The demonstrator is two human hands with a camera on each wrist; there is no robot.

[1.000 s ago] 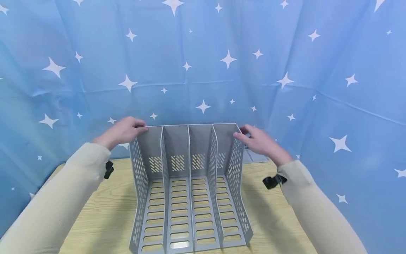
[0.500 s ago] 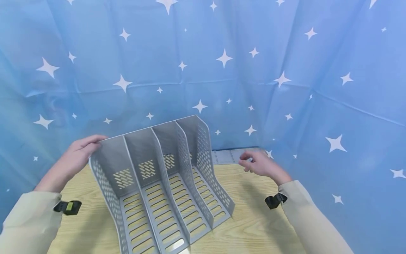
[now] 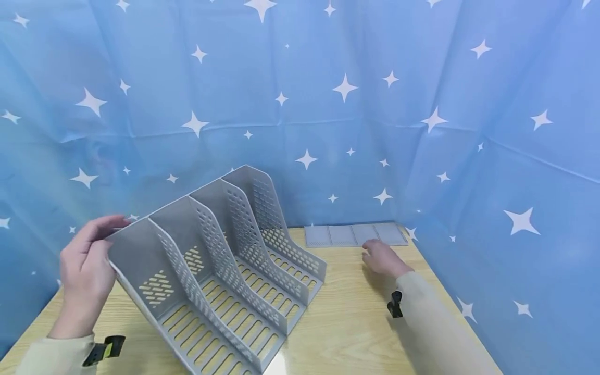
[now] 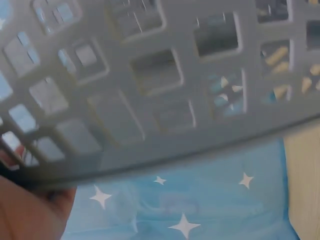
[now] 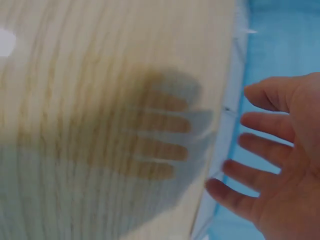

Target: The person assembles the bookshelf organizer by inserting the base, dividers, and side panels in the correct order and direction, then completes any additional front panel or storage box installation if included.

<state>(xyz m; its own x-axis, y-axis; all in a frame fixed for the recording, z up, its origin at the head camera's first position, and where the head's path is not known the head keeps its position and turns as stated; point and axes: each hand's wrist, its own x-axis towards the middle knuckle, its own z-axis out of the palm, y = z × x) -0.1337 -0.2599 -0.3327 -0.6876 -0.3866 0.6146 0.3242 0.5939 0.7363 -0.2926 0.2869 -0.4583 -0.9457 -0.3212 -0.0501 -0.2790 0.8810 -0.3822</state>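
A grey file rack [image 3: 220, 260] with perforated dividers is tilted over the wooden table, its back edge slanting up to the right. My left hand [image 3: 86, 273] grips its upper left corner, thumb on the inner side and fingers behind. In the left wrist view the perforated side wall [image 4: 200, 140] fills the upper part and hides most of the hand [image 4: 30, 212]. My right hand [image 3: 384, 258] is by a flat grey panel [image 3: 342, 235] at the table's back edge. The right wrist view shows that hand [image 5: 287, 170] with fingers spread, holding nothing.
The wooden table [image 3: 342, 312] extends under the rack and to its right. A blue curtain with white stars [image 3: 300, 104] surrounds it at the back and sides.
My right hand has let go of the rack's right corner and moved toward the flat panel. My left hand has swung the rack left and tilted it, uncovering the panel.
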